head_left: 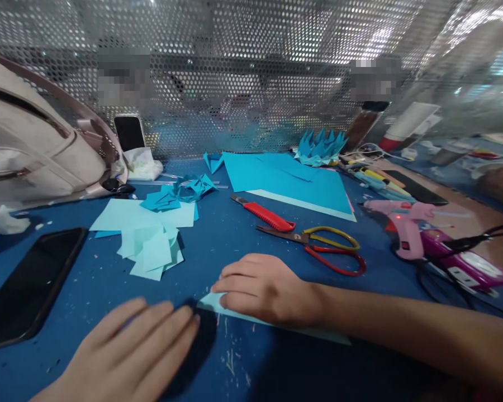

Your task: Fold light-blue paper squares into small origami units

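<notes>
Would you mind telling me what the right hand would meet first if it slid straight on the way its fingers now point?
The right hand lies flat on a light blue paper strip, fingers pointing left. Straight on lies bare blue mat, then probably the black phone at the left edge, though depth is unclear; the paper pile lies farther back.

Head view, looking forward and down (close), blue table (243,234)

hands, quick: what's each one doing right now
Left hand: open, flat on the blue mat, holding nothing.
Right hand: fingers curled, pressing down on a light blue paper, not gripping it.
</notes>
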Motion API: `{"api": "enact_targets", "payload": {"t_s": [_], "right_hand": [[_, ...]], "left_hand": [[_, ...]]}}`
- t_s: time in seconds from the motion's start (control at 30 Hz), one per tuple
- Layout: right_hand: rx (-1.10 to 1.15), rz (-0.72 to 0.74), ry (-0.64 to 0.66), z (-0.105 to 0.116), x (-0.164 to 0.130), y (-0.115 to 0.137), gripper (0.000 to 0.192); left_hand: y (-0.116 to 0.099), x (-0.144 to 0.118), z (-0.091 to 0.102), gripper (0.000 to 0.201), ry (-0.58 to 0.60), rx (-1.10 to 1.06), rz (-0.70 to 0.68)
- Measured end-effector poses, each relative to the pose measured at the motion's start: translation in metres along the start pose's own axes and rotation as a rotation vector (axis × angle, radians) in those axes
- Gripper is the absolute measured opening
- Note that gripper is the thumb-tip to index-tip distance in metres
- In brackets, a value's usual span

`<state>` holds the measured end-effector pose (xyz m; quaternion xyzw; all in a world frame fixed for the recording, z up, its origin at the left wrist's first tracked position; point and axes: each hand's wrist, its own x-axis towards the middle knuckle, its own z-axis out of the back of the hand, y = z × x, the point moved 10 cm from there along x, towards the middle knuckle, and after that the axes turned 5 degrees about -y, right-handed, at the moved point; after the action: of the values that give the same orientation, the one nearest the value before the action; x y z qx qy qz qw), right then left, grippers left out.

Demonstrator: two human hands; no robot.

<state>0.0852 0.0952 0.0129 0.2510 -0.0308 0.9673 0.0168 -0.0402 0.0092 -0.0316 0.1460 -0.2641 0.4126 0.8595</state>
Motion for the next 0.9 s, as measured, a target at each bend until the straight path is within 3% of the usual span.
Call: {"api": "enact_targets", "payload": {"t_s": [0.1,0.17,0.3,0.53,0.9], "right_hand": [[0.042,-0.007,0.052,-0.004,0.000,-0.001,0.023],[0.068,-0.020,0.091,-0.008,0.001,-0.003,0.026],[0.114,-0.014,0.083,-0.008,0.001,-0.003,0.024],[0.128,0.019,-0.061,0.005,-0.003,-0.004,0.016],[0.109,0.026,-0.038,0.005,0.001,-0.003,0.022]], "left_hand": [[0.011,0.052,0.007,0.038,0.000,-0.071,0.077],[0.011,0.067,0.007,0.040,0.027,-0.075,0.072],[0.008,0.063,0.001,0.042,0.082,-0.098,0.063],[0.010,0.062,-0.002,0.040,0.090,-0.143,0.089],[0.010,0.058,-0.007,0.041,0.153,-0.134,0.066]]}}
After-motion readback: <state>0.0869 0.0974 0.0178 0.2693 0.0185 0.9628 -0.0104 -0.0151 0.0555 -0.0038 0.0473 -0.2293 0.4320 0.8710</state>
